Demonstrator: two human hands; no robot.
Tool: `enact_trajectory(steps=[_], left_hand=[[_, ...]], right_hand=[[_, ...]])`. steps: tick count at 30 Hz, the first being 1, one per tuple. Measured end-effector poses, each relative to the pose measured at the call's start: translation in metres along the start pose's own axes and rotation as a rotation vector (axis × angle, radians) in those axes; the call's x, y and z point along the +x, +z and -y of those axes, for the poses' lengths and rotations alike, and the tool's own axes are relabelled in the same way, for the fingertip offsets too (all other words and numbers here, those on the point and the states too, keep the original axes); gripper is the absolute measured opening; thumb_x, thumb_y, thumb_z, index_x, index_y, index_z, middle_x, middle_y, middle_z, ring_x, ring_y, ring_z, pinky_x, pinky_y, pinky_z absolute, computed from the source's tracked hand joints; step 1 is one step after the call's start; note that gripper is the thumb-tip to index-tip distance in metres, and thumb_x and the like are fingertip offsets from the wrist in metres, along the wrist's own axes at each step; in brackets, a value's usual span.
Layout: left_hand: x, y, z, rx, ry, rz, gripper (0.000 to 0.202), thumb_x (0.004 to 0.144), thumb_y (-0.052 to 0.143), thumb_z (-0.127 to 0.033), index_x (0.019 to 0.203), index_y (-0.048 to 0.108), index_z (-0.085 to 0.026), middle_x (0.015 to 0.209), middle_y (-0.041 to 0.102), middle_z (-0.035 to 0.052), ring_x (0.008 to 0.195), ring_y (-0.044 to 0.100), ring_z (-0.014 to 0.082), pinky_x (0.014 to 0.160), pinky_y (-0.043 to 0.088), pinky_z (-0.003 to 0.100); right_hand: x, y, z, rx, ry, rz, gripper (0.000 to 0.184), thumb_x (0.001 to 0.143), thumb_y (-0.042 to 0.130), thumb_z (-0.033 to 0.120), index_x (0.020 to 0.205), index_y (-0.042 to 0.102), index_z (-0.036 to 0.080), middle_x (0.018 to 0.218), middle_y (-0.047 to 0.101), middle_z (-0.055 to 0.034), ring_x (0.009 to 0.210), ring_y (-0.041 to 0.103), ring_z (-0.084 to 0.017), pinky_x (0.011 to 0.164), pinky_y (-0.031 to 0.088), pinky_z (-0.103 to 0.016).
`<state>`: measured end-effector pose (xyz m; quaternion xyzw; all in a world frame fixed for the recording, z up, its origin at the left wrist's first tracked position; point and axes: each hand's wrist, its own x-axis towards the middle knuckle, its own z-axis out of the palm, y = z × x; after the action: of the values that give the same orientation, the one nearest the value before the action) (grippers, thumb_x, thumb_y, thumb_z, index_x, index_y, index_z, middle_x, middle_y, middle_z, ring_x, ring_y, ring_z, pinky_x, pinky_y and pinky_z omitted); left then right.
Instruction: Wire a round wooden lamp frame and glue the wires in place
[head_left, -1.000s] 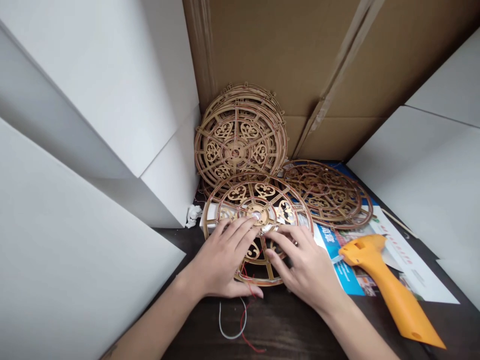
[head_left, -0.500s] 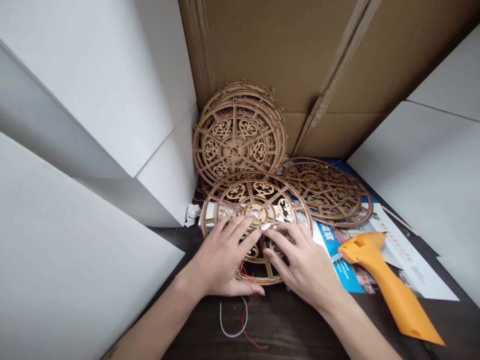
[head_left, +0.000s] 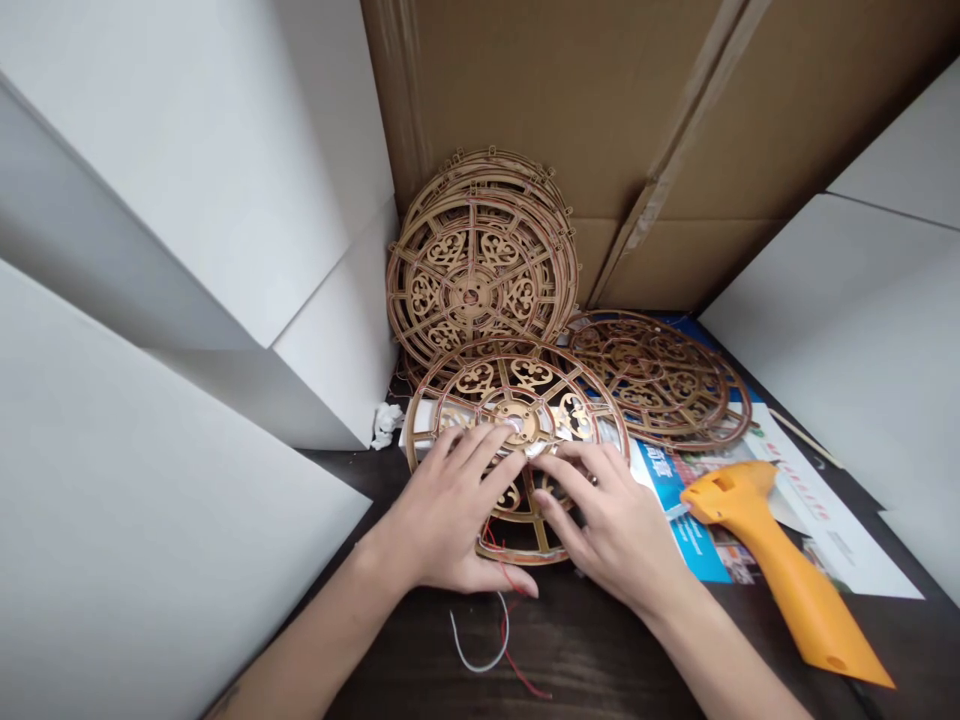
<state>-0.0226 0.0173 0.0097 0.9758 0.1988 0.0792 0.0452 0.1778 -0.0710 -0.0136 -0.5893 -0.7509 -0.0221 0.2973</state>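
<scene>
A round laser-cut wooden disc [head_left: 517, 395] with heart-shaped cut-outs lies flat on the dark table. My left hand [head_left: 450, 510] rests on its near left half, fingers stretched flat toward the hub. My right hand [head_left: 611, 525] lies on its near right half, fingertips spread and pressing beside the hub, where a small silvery piece [head_left: 538, 449] shows. Thin red and white wires [head_left: 491, 640] trail from the disc's near edge onto the table.
More wooden discs lean in a stack [head_left: 480, 270] against the cardboard box [head_left: 570, 110]; others lie flat [head_left: 660, 375] on the right. An orange glue gun [head_left: 780, 565] lies on printed leaflets [head_left: 810, 520]. White foam boards [head_left: 150, 420] wall both sides.
Both hands stay on the disc with only slight finger shifts. The view has dipped a little and the loose wires lie slightly further right.
</scene>
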Motion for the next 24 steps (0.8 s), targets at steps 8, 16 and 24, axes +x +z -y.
enact_trajectory(steps=[8,16,24], left_hand=[[0.0005,0.0014,0.0026,-0.003,0.015,-0.022,0.105,0.073,0.048,-0.091,0.144,0.042,-0.014,0.154,0.040,0.0184,0.141,0.035,0.0362,0.117,0.024,0.054],[0.0020,0.0017,0.0021,-0.026,0.004,-0.027,0.101,0.075,0.048,-0.090,0.143,0.043,-0.015,0.153,0.042,0.0171,0.140,0.036,0.0345,0.117,0.025,0.052],[0.0024,0.0026,0.0022,-0.043,0.003,-0.046,0.099,0.075,0.049,-0.090,0.138,0.046,-0.013,0.151,0.044,0.0182,0.139,0.038,0.0355,0.117,0.027,0.050]], right_hand=[[-0.0011,-0.0003,-0.0004,0.002,-0.039,-0.032,0.025,0.099,0.055,0.029,0.118,0.063,0.015,0.106,0.062,-0.0122,0.095,0.054,-0.026,0.070,0.052,-0.038],[0.0018,-0.0037,-0.0004,-0.023,-0.059,0.038,0.022,0.100,0.053,0.028,0.115,0.064,0.016,0.108,0.061,-0.0127,0.096,0.054,-0.027,0.070,0.053,-0.038],[0.0074,-0.0074,-0.0015,-0.041,-0.078,0.124,0.022,0.101,0.051,0.030,0.115,0.063,0.019,0.110,0.061,-0.0119,0.096,0.054,-0.028,0.071,0.055,-0.042]])
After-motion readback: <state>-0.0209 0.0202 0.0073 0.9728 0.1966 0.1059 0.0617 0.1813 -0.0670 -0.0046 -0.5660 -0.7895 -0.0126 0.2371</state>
